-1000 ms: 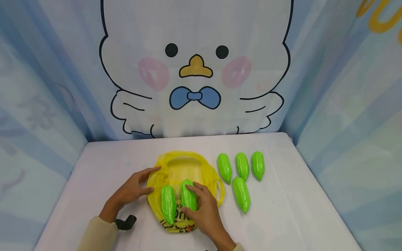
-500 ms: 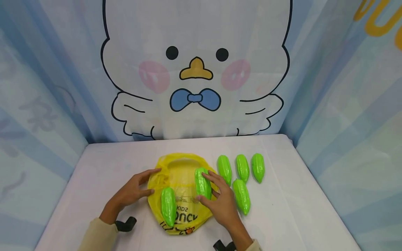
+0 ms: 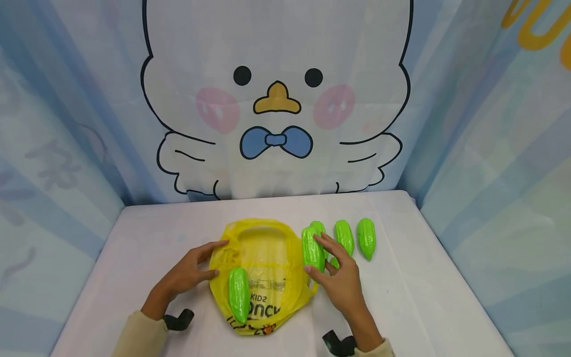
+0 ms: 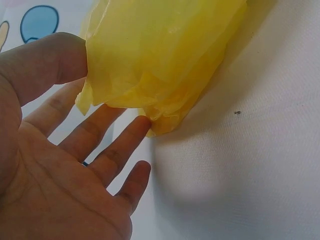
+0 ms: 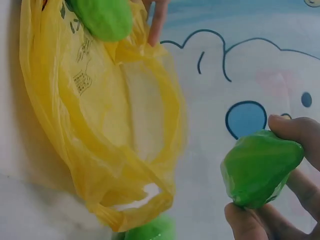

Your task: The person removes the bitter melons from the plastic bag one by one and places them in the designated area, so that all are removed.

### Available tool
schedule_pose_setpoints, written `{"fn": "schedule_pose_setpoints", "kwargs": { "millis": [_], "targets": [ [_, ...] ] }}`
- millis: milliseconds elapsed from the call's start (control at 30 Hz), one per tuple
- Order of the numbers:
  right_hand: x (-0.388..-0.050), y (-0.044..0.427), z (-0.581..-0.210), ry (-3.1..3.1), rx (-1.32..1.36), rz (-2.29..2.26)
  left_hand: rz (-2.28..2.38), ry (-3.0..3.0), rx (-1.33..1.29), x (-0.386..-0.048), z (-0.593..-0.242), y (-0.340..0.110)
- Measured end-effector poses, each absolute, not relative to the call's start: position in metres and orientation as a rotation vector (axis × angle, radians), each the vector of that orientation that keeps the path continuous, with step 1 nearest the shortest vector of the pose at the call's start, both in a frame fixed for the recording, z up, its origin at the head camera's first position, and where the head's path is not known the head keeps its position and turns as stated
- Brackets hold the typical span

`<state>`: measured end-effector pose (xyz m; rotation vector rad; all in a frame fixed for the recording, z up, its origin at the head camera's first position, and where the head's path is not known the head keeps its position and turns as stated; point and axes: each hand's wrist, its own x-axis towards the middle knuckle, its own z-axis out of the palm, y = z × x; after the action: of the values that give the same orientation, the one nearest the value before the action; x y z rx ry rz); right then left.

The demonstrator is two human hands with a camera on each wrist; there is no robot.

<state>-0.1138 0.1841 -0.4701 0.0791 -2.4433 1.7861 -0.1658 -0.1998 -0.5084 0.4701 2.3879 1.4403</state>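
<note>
My right hand (image 3: 341, 277) pinches a shiny green cucumber-shaped piece (image 3: 313, 249), ribbed and tapered, between thumb and fingers. It is lifted just past the right edge of a yellow plastic bag (image 3: 267, 267), whose open mouth faces the back. In the right wrist view, the held piece (image 5: 260, 170) appears end-on. A second green piece (image 3: 239, 295) lies on the bag's printed side. My left hand (image 3: 189, 270) rests with spread thumb and fingers at the bag's left edge; in the left wrist view, its fingers (image 4: 120, 150) are nearly straight against the yellow plastic.
Three more green pieces stand out at the back right: one partly covered by the held piece (image 3: 317, 226), a middle one (image 3: 343, 235) and a right one (image 3: 367, 239). Another is mostly hidden behind my right hand. A cartoon-printed curtain (image 3: 276, 173) backs the white table (image 3: 424, 297).
My right hand has carried a green piece from the bag's front up and rightward, past the bag's right edge. The left hand and the other piece on the bag have stayed put.
</note>
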Motion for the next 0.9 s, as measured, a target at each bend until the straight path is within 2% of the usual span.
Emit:
{"fn": "schedule_pose_setpoints", "kwargs": {
  "millis": [233,900],
  "targets": [
    [-0.117,0.206,-0.465,-2.404,0.017,1.792,1.448,2.378,0.413,-0.166,-0.510,-0.200],
    [-0.113,0.263,-0.457,-2.303,-0.088,1.781,1.458,2.380,0.459,-0.165,-0.508,-0.201]
  ]
}}
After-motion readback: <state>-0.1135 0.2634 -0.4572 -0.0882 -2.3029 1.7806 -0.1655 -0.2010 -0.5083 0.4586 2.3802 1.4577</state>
